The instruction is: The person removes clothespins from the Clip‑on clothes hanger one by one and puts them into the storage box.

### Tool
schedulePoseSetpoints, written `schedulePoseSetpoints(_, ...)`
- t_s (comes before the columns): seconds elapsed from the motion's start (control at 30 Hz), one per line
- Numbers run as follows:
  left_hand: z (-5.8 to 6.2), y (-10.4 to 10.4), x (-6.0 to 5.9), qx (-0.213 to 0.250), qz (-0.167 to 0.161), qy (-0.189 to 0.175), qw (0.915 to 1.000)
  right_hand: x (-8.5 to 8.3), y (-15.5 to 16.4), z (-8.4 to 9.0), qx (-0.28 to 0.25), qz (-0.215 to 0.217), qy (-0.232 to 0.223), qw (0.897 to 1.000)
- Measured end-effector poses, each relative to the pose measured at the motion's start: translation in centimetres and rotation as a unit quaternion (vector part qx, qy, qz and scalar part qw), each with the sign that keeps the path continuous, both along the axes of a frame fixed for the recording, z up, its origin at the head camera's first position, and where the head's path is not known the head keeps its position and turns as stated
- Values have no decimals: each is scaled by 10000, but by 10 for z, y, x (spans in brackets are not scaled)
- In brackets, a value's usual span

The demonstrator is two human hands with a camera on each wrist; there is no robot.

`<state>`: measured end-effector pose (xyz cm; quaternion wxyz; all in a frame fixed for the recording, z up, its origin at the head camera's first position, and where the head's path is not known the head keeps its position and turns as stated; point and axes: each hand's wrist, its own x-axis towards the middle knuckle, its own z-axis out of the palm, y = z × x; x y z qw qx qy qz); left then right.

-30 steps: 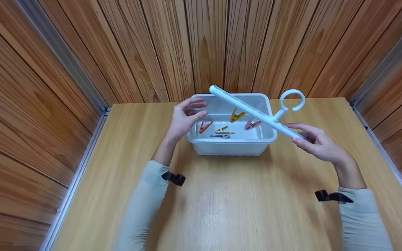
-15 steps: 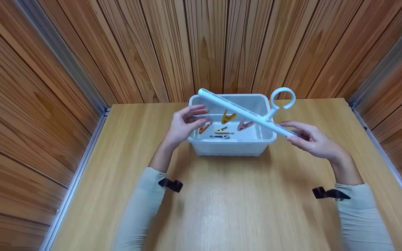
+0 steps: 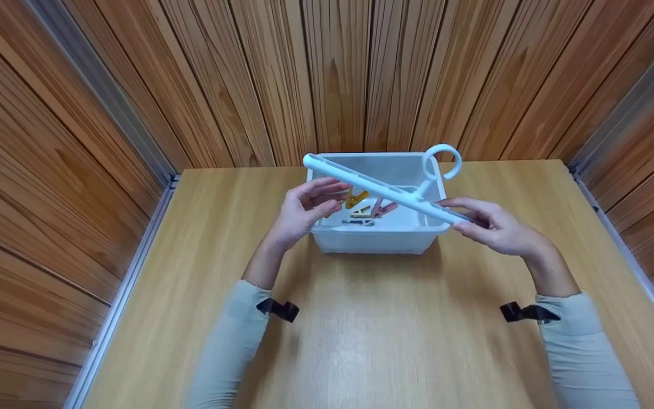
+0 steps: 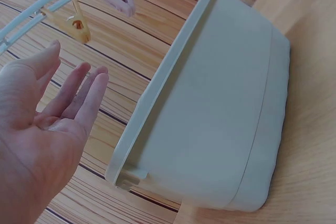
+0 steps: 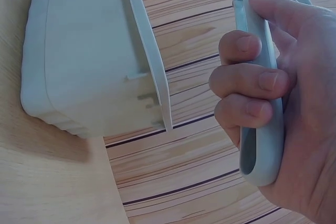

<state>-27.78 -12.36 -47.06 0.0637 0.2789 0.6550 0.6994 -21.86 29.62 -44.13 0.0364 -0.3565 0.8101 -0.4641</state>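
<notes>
My right hand (image 3: 500, 227) grips the right end of a light-blue clothes hanger (image 3: 367, 184), fingers curled round its bar in the right wrist view. Tilted up to the left, the hanger is held above a pale plastic bin (image 3: 375, 243). A yellow clothespin (image 4: 79, 27) and a pink clothespin (image 4: 118, 1) hang from the bar. Close to the yellow one is my left hand (image 3: 301, 210), its fingers loosely extended with nothing held. Inside the bin lie a cream clothespin (image 3: 361, 212) and a grey clothespin (image 3: 358, 222). My left fingers mostly cover an orange one.
The bin stands at the back of the wooden table (image 3: 361, 318), near the slatted wood wall (image 3: 338, 79). Metal rails (image 3: 128, 284) run along the table's sides. Each wrist wears a black strap-like camera mount (image 3: 279, 309).
The hanger and my right hand have moved left, bringing the hanging clothespins toward my left hand. The bar's left end is lower. My left hand has dropped slightly.
</notes>
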Motion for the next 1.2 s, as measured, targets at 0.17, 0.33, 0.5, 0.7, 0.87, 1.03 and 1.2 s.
schedulePoseSetpoints(0.17, -3, 1, 5, -91, 5, 76, 9999, -2, -4, -2, 49, 86, -13, 10000)
schedulePoseSetpoints(0.33, -4, 3, 11, 33, -173, -104, 9998, -3, -5, -3, 53, 166, 19, 9998)
schedulePoseSetpoints(0.5, -5, 6, 17, 310, -282, -175, 9990, -4, -8, -3, 63, 203, 7, 9998)
schedulePoseSetpoints(0.7, -4, 9, 23, 539, -257, -353, 9976, -5, -10, -4, 95, 203, 23, 9997)
schedulePoseSetpoints(0.87, -3, 9, 26, 576, -382, -310, 9971, -3, -10, -3, 143, 173, -72, 9997)
schedulePoseSetpoints(1.03, 0, 4, 27, 752, -495, -442, 9950, -2, -10, -3, 90, 217, -138, 9996)
schedulePoseSetpoints(1.2, 1, 0, 25, 826, -679, -577, 9926, 0, -10, -1, 12, 286, -250, 9993)
